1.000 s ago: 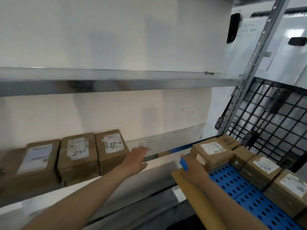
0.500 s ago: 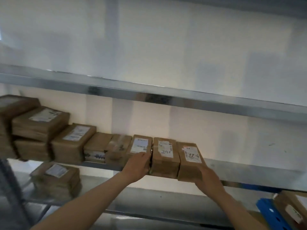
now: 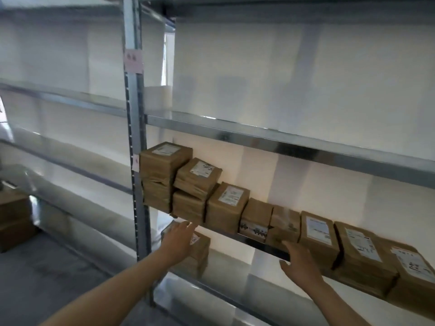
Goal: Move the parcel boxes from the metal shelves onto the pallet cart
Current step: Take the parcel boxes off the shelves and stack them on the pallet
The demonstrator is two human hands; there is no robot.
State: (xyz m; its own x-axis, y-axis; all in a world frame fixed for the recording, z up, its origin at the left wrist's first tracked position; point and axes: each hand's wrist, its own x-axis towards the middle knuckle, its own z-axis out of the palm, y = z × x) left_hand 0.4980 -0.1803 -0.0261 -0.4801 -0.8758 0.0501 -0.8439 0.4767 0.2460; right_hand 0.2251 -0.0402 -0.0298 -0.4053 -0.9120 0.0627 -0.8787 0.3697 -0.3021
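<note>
Several brown parcel boxes stand in a row on the middle metal shelf (image 3: 261, 244), with stacked ones (image 3: 164, 161) at its left end by the upright post. One more parcel (image 3: 200, 250) lies on the lower shelf. My left hand (image 3: 177, 238) reaches out open, fingers straight, just below the stacked boxes and over the lower parcel. My right hand (image 3: 297, 258) is open in front of the shelf edge, beside a labelled box (image 3: 317, 234). Neither hand holds anything. The pallet cart is out of view.
A grey upright post (image 3: 135, 137) divides the shelving. Upper shelves (image 3: 235, 130) hold nothing visible. Brown boxes (image 3: 14, 215) sit on the floor at the far left. A white wall lies behind the shelves.
The view swung left from the cart to the shelves. Both hands left the rightmost boxes they touched half a second ago and moved leftwards along the shelf, holding nothing.
</note>
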